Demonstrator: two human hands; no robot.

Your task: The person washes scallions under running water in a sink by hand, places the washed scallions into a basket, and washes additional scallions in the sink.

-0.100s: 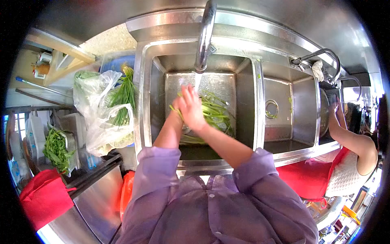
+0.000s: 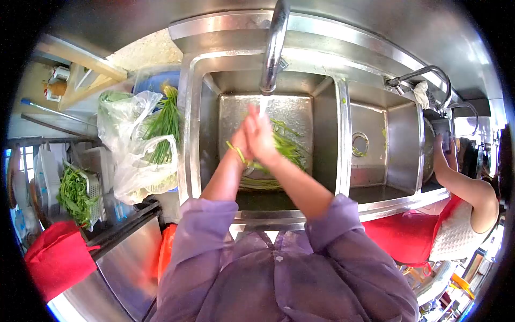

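Under the faucet (image 2: 274,48), where a stream of water (image 2: 263,105) falls, the left hand (image 2: 241,143) and the right hand (image 2: 260,138) are pressed together, almost palm to palm, with the fingers pointing towards the faucet. The picture is blurred here, so I cannot tell whether any stalks are held between the palms. One pale green stalk (image 2: 235,152) crosses the left wrist. The green vegetable stalks (image 2: 290,146) lie in the large sink (image 2: 325,134), below the faucet and slightly to its right, just beside the right hand.

In my judgement these stalks are light, flexible and slippery from the water, and their thin stems may bruise or snap under hard squeezing. It seems best to take hold of several together around the middle, with a gentle but full grip. Both forearms reach forward from the rolled purple sleeves (image 2: 215,213), and they come together below the faucet.
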